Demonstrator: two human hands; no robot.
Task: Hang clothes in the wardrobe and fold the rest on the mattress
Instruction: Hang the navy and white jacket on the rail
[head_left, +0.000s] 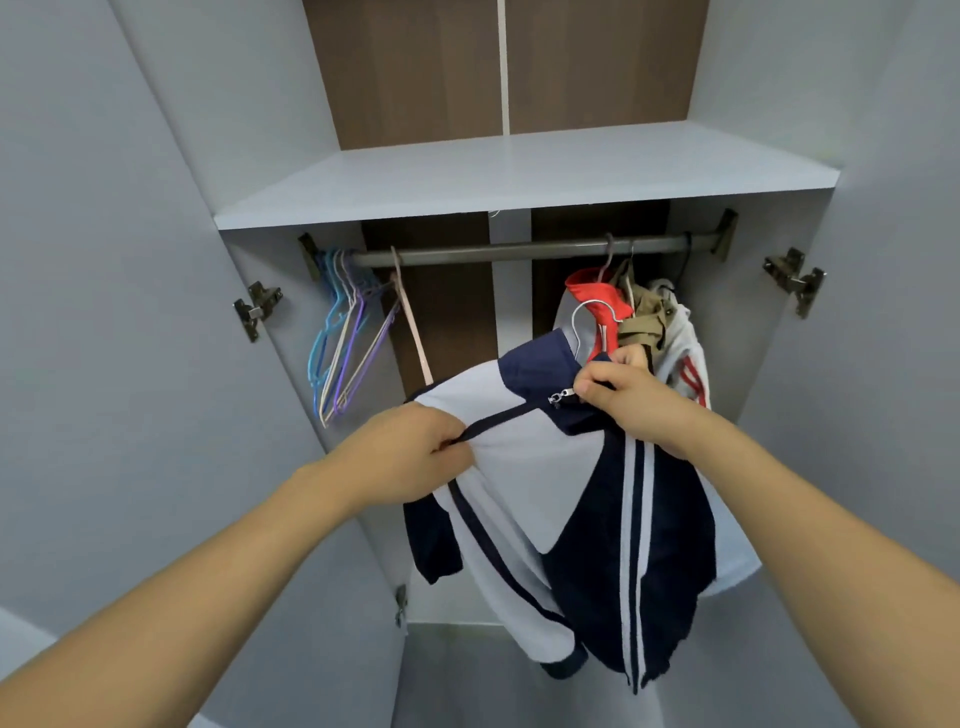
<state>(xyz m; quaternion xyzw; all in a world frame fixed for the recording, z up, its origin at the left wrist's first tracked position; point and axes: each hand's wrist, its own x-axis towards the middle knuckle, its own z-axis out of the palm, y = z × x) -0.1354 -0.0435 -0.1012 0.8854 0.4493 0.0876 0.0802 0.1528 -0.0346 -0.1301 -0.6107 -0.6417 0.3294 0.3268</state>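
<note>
A navy and white zip jacket (545, 483) hangs in front of the open wardrobe, held up between both hands. My left hand (410, 452) pinches the jacket's front along the navy zip line. My right hand (631, 400) grips the navy collar beside the silver zip pull. A silver hanger hook (584, 317) sticks up out of the collar, below the grey rail (519, 250). On the rail's right end hang a red and white garment (597, 301), a khaki garment (647, 317) and a white garment with red stripes (685, 364).
Several empty hangers (345, 332), blue, purple and cream, cluster at the rail's left end, with a pink one (413, 322) beside them. A white shelf (519, 176) sits above the rail. Both wardrobe doors (130, 312) stand open with hinges showing.
</note>
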